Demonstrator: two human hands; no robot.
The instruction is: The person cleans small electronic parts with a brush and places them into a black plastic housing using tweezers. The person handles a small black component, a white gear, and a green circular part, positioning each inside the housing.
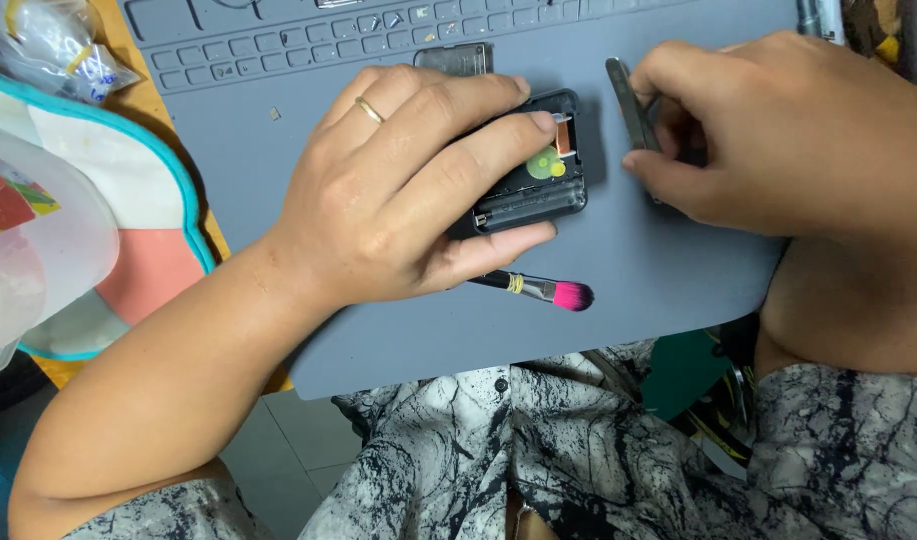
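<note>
My left hand (pixel 408 185), with a ring on one finger, grips a small black opened box-shaped mechanism (pixel 538 175) that rests on a grey work mat (pixel 398 320). Inside the box show a pale green gear and a copper part. To its right, my right hand (pixel 778 130) closes around grey metal tweezers (pixel 630 105), which stick up past the fingers. A small brush with pink bristles (pixel 548 291) lies on the mat just below my left hand.
A flat dark cover piece (pixel 456 58) lies on the mat above the box. The mat's top has moulded compartments (pixel 278 45). A clear plastic container (pixel 28 240) and a teal-rimmed cloth (pixel 138 190) sit at the left. The mat's near edge overhangs my lap.
</note>
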